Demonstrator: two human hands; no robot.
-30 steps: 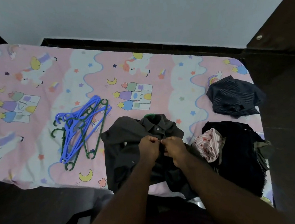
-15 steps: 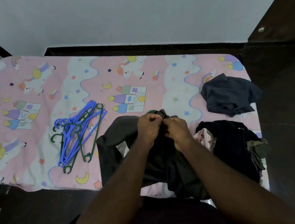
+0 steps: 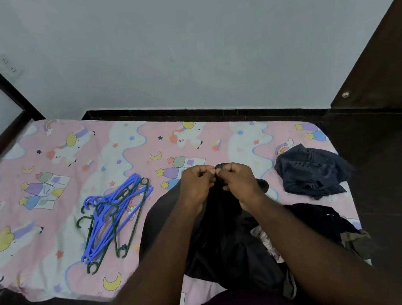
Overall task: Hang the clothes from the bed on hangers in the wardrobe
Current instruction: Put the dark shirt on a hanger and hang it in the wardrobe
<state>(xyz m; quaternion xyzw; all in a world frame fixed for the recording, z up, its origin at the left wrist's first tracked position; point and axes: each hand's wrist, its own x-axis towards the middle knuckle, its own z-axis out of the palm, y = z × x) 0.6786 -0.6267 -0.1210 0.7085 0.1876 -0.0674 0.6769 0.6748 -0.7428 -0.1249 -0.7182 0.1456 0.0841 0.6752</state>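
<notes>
1. Head view showed the left hand (image 3: 197, 185) and right hand (image 3: 240, 185) raised side by side, fingertips almost touching. Each had its fingers curled, pinching the top edge of a dark shirt (image 3: 221, 246) near the collar.
2. The shirt hung down from that pinch toward 6 o'clock. Its lower part draped over the near edge of the bed (image 3: 48, 196).
3. Judged from the pinch, the step in hand was readying this shirt at the neck, perhaps closing a top button. Whether a hanger already sat inside could not be told.
4. At 9 o'clock from the hands, a loose bundle of blue and green hangers (image 3: 116, 213) lay on the sheet, near the shirt but apart from it.
5. At 3 o'clock lay a crumpled navy garment (image 3: 311, 171). At 4 o'clock lay a black pile (image 3: 329, 217) with a pink-and-white piece (image 3: 265, 238) tucked against it.
6. A dark wooden panel (image 3: 385, 53) rose at 2 o'clock. It was probably the wardrobe, though no rail showed.
7. The next move likely called for keeping the neck steady, making sure a hanger was seated in the shoulders, and then carrying the shirt to the wardrobe. Several garments remained, so the task looked early.
</notes>
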